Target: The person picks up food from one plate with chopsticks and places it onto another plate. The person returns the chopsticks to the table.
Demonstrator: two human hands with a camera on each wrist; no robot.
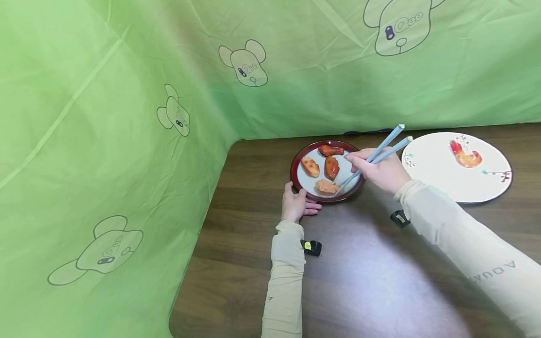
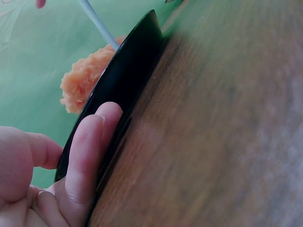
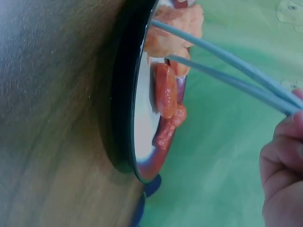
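A round plate with a dark red rim (image 1: 294, 162) and pale middle holds several pieces of food. My left hand (image 1: 294, 205) grips its near-left edge, thumb at the rim and fingers against the dark underside. Chopsticks (image 1: 388, 140), light blue, are held in my right hand (image 1: 383, 172) over the plate's right side. Their tips reach the lumpy breaded piece (image 3: 177, 28), one on each side of it in the right wrist view. Around it lie a reddish drumstick (image 1: 331, 150), a glazed brown wing piece (image 1: 331, 167) and a yellowish browned piece (image 1: 310, 166).
A larger white oval plate (image 1: 439, 180) with painted sprigs stands to the right, bearing an orange-red shrimp (image 1: 467, 156). Both sit on a brown wooden table (image 1: 241, 244). Green cloth (image 1: 304, 103) with cartoon heads closes off the left and back.
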